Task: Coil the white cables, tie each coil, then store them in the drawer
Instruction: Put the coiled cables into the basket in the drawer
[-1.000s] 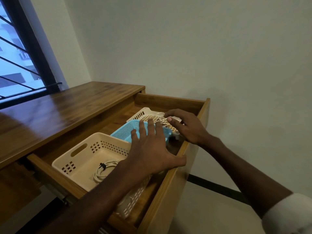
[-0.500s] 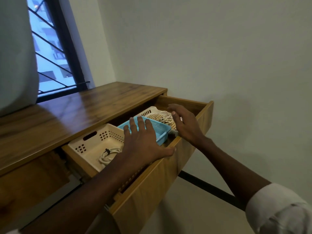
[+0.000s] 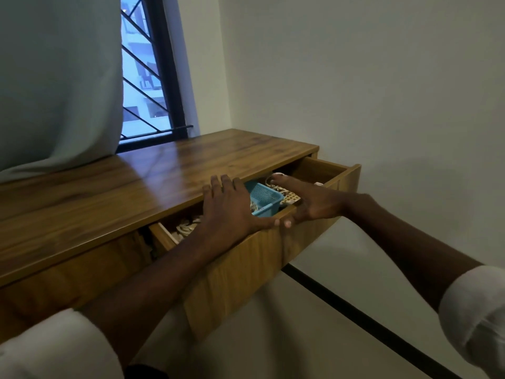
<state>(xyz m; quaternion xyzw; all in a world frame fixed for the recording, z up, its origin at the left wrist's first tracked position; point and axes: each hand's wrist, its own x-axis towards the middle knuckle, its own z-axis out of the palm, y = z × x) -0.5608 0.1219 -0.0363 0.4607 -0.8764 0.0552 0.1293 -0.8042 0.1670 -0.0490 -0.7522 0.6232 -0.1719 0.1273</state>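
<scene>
under both hands (image 3: pixel 229 206), drawer (image 3: pixel 246 258)

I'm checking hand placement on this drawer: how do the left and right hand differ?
The left hand lies flat, fingers reaching the desk top; the right hand stretches over the blue basket and cream basket. Both rest with straight fingers on the drawer front's top edge, thumbs nearly meeting.

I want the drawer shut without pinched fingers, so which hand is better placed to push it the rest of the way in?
Probably the left hand: it lies flat over the drawer front's top edge. The right hand reaches inside above the blue basket, so it should withdraw first.
</scene>
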